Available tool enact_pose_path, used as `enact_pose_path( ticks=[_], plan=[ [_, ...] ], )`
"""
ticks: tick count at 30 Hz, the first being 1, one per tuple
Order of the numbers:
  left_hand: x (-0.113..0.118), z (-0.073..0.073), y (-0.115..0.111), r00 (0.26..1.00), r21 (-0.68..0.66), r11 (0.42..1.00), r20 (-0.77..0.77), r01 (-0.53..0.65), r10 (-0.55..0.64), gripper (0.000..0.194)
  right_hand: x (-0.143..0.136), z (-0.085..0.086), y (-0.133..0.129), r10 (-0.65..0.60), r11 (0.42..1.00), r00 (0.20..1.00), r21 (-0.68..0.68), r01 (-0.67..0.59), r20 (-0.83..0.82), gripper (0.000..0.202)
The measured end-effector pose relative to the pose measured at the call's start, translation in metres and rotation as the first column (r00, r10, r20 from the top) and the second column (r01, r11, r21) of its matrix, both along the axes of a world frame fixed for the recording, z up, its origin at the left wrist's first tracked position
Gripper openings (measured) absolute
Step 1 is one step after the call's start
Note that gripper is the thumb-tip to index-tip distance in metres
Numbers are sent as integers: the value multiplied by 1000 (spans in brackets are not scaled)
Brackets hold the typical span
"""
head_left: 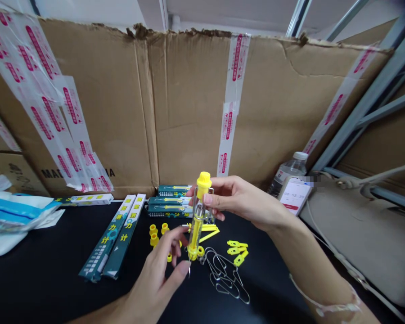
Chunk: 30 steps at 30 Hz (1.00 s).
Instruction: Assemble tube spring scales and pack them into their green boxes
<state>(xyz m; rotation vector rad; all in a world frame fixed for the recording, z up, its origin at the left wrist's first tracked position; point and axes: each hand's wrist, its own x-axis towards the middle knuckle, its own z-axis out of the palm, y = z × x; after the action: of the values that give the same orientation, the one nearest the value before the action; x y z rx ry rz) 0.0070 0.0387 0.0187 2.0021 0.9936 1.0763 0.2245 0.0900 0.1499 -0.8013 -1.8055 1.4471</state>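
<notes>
A tubular spring scale (196,225) with a clear barrel, yellow ends and a small metal hook below stands nearly upright over the table. My right hand (227,195) pinches it between thumb and fingers just under its yellow cap (204,180). Around its lower end, my left hand (165,261) has thumb and fingers apart, the thumb tip right by the hook; whether it touches cannot be seen. Behind and beside the scale lie small yellow caps (154,239), yellow strips (209,228), yellow flat tabs (237,250) and a pile of bent wire loops (226,279).
Two long printed boxes (116,238) lie left of my hands, and more boxes (168,207) lie behind. Plastic packets (16,211) are at far left. A bottle (290,171) and a phone (294,193) stand at right. A tall cardboard wall (189,103) closes off the back.
</notes>
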Motion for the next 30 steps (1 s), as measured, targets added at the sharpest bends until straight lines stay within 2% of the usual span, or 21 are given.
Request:
enact_pose_path(
  ticks=[4,6,9,11,13,16,18,19,20,21,23,24,26,28,30],
  plan=[
    [9,34,12,977,-170,980,199,105,-70,41,-9,-5,-1,54,997,998,-49,-55,-26,27],
    [13,47,15,941,-238,945,307,223,-145,38,-11,-7,-2,95,992,994,-83,-99,-53,28],
    [15,55,15,893,-305,894,409,327,-187,37,-12,-10,1,197,965,972,-150,-216,-131,30],
    [15,56,14,882,-333,885,443,325,-158,35,-12,-12,4,242,945,951,-175,-275,-192,33],
    [15,56,12,877,-361,876,463,320,-129,33,-12,-14,7,240,941,946,-189,-282,-220,33],
    [15,57,13,871,-383,866,478,321,-111,35,-17,-17,8,163,966,969,-171,-196,-187,35],
    [14,57,15,872,-384,871,481,307,-95,34,-21,-17,5,-3,1000,990,-28,-1,-141,41],
    [14,56,17,871,-386,873,483,298,-84,34,-23,-17,2,-109,987,988,105,121,-113,43],
    [14,55,19,869,-389,874,489,290,-71,34,-24,-17,-1,-214,935,973,271,230,-87,44],
    [13,53,21,863,-393,874,501,287,-58,33,-25,-16,-4,-287,850,957,449,274,-42,44],
    [12,48,25,845,-400,870,534,289,-35,33,-25,-14,-8,-295,706,946,697,123,132,44],
    [12,46,27,836,-402,866,549,296,-31,32,-24,-13,-9,-302,654,930,756,43,208,43],
    [11,43,29,819,-407,855,573,322,-36,32,-22,-12,-9,-357,579,887,815,-35,292,33],
    [11,42,30,808,-407,840,586,359,-61,31,-19,-13,-6,-420,515,858,856,-43,296,19],
    [11,43,30,802,-411,828,593,381,-75,32,-17,-13,-2,-422,472,868,881,-36,262,7]
  ],
)
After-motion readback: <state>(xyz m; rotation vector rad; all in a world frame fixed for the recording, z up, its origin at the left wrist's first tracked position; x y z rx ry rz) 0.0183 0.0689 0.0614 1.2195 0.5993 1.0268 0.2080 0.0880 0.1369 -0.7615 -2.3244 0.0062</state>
